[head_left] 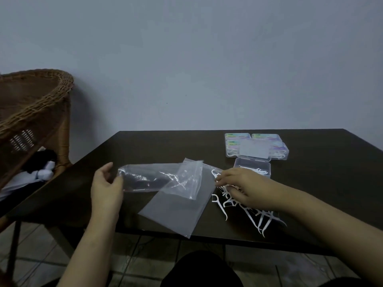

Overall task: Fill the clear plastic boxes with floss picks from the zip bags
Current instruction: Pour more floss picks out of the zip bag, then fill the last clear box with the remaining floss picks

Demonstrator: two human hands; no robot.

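My left hand pinches the end of a clear zip bag and holds it above the dark table. A second, flat zip bag lies under it near the front edge. My right hand is curled over a heap of white floss picks and holds a few of them. Just beyond it stands an open clear plastic box with some picks inside, lid raised. Behind it lie several closed boxes with coloured labels.
A wicker chair with white and black items on its seat stands left of the table. The wall rises right behind the table. My knee shows under the front edge, over a tiled floor.
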